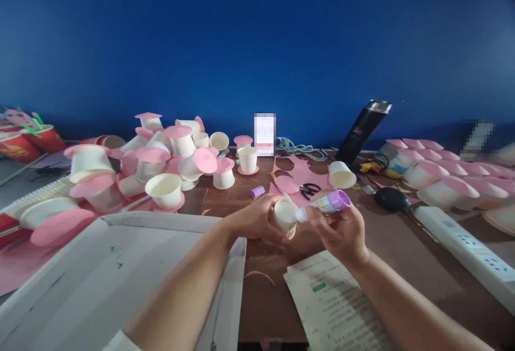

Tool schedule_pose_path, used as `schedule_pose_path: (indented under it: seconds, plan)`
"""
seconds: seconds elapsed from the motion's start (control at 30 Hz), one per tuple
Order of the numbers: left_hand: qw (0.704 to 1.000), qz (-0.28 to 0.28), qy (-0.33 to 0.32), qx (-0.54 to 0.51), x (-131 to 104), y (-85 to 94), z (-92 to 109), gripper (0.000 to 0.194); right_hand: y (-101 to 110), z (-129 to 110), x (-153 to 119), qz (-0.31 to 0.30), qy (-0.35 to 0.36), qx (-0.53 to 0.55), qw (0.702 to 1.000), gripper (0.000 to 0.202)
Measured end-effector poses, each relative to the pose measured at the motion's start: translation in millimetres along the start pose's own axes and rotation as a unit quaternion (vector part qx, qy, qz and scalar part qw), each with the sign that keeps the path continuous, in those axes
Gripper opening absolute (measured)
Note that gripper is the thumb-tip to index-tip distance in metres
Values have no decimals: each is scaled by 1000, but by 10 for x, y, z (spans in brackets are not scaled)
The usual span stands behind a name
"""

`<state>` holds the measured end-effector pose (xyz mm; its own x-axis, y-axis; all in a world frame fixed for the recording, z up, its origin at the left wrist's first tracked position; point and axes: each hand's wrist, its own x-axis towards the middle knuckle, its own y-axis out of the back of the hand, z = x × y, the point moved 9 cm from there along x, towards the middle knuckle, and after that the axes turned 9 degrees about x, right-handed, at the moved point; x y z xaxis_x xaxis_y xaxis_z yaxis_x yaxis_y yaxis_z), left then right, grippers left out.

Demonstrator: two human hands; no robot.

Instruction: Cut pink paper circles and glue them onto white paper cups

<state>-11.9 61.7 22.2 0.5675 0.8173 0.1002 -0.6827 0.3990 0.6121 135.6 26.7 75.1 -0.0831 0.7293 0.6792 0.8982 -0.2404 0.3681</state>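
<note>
Facing the glue stick's pale tip, the round end of a small white paper cup (285,214) lies just to the right of the person's left hand (258,219), whose fingers curl round its side. The right hand (345,233) grips a purple-and-white cylindrical glue stick (329,202), its long axis running mostly crosswise, the tip pointing left at the cup's right edge and the purple end slightly higher. Tip and cup are very close; whether they touch, I cannot tell. The left hand is nearer the cup, the right hand beyond the tip on the other side.

Matte and smooth, the cup looks like thin card, with a small crinkled, yellowish bit below it. The glue stick's barrel is glossy plastic with a printed label. Behind the hands lie a short purple plastic cap (257,192), a flat pink paper disc (287,184), black-handled scissors (310,191) and a jagged pink paper offcut (301,169) with curved cut edges. A 2nd white paper cup (341,175) rests on its side, tilted, behind the right hand. Creased printed sheets (332,302) lie on the brown tabletop (265,313), nearer the body.
</note>
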Motion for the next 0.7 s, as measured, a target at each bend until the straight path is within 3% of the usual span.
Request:
schedule_pose_path:
  seconds: [0.13, 0.3, 0.5, 0.7]
  plan:
    - [996, -64, 29, -56, -26, -100, -28, 64, -73, -158, -10, -26, 36, -1, 999, 15]
    - [999, 4, 30, 28, 7, -41, -21, 50, -137, -329, 14, -44, 105, -8, 993, 14]
    - [997, 18, 34, 65, 24, -36, -10, 56, -39, -67, 37, -17, 21, -64, 998, 12]
    - [997, 22, 46, 50, 22, -45, -62, 60, 26, -65, 23, 0, 13, -43, 999, 11]
